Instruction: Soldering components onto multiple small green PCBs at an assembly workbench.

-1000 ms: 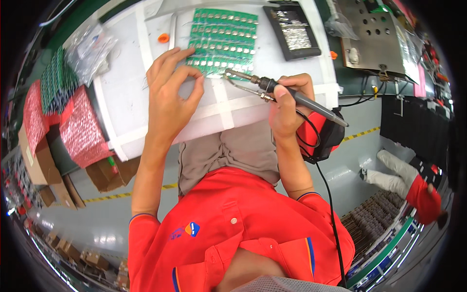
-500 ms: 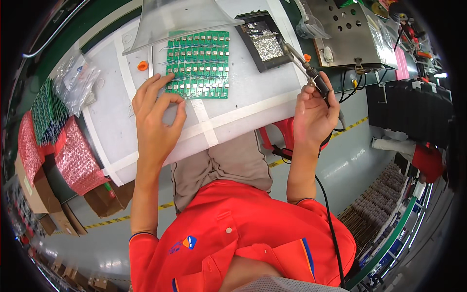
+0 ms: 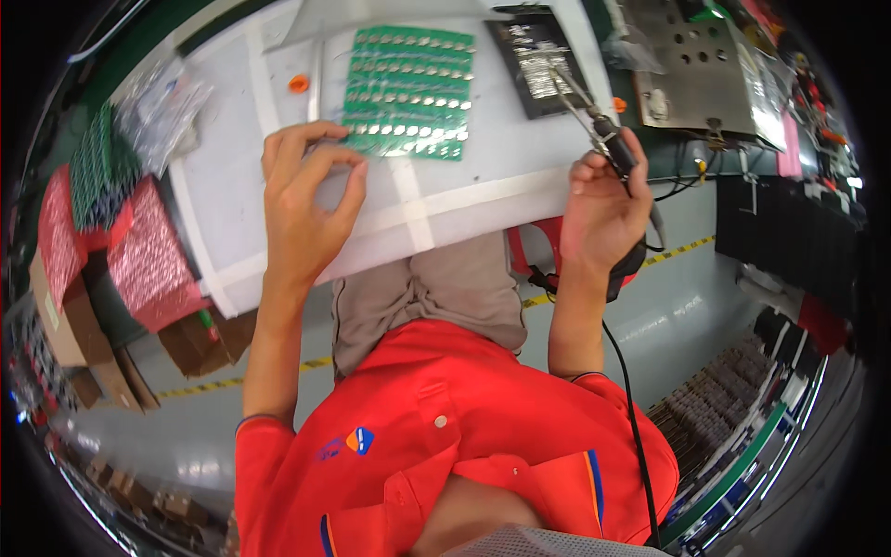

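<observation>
A green circuit-board panel [image 3: 410,97] with rows of small silver parts lies on the white work surface. My left hand [image 3: 304,209] is at its lower left corner, fingers curved and apart; a fingertip seems to touch the panel's left edge. Thumb and index finger leave a gap with nothing visible in it. In my right hand [image 3: 601,213] is a soldering iron [image 3: 616,148] with a dark handle and a thin metal rod beside its shaft. Its tip points up and left, over a black tray [image 3: 510,65] of silvery solder bits; whether it touches them I cannot tell.
A clear plastic shield [image 3: 371,13] hangs above the panel's far edge. Nearby are a metal strip [image 3: 316,82] and an orange cap [image 3: 298,84]. Plastic bags [image 3: 165,107], stacked green boards [image 3: 104,172] and pink bubble wrap [image 3: 150,255] sit left. A perforated metal box [image 3: 696,70] stands right.
The whole view has shifted, so the panel and tray appear higher and farther right. The iron's tip has moved from the tray's right edge to over its contents. My left hand stays beside the panel.
</observation>
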The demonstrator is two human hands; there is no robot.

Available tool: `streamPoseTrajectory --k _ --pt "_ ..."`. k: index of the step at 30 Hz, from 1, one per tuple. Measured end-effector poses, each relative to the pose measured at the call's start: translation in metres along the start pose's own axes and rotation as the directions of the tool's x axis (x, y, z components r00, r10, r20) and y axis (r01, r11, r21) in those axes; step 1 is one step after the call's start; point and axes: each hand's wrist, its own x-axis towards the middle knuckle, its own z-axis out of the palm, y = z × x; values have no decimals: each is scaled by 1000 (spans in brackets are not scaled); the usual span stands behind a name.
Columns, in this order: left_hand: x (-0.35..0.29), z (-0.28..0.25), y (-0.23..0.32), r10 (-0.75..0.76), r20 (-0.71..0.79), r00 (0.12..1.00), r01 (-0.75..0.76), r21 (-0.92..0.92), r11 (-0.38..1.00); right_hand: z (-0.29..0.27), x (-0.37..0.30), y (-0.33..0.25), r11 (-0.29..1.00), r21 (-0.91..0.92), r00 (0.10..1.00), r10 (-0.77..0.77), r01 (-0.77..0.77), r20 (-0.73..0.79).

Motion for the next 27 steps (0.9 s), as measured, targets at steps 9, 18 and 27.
streamPoseTrajectory --k 9,18,27 --pt "-3 7 -9 29 -53 998 -24 101 995 31 -15 26 959 -280 990 4 35 138" --pt "14 -5 -7 160 132 978 -186 217 958 36 -8 57 973 -214 982 -49 89 185" --pt "38 -15 -4 276 348 896 -369 237 899 29 -6 57 963 -259 986 -30 73 164"
